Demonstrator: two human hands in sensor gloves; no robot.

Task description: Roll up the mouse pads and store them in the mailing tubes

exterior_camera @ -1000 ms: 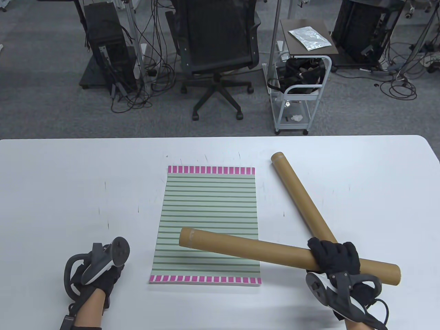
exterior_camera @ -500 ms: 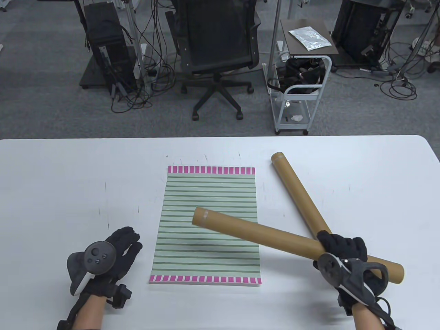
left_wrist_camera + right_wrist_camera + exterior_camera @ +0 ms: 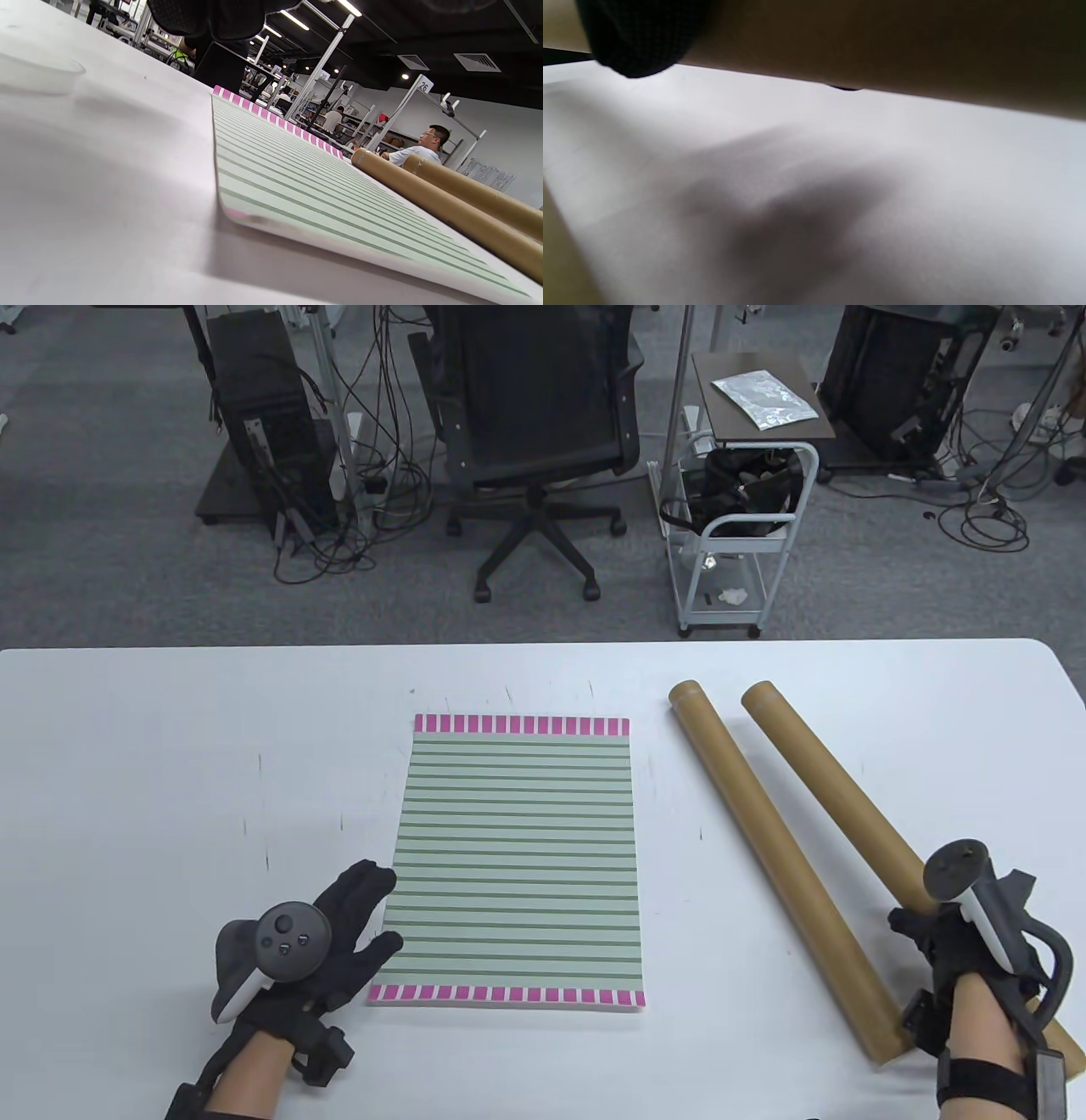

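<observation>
While right hand [image 3: 950, 937] grips one mailing tube [image 3: 836, 793], left hand [image 3: 339, 933] lies relaxed.

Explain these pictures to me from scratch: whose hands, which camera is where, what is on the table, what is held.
These are a person's two hands in black sensor gloves, each with a tracker strapped to its back. One camera looks down on the white table; one sits on each wrist. A green striped mouse pad lies flat, with two cardboard mailing tubes side by side to its right. The left hand reaches open toward the pad's near left corner. The right hand grips the outer tube; the inner tube lies free.
</observation>
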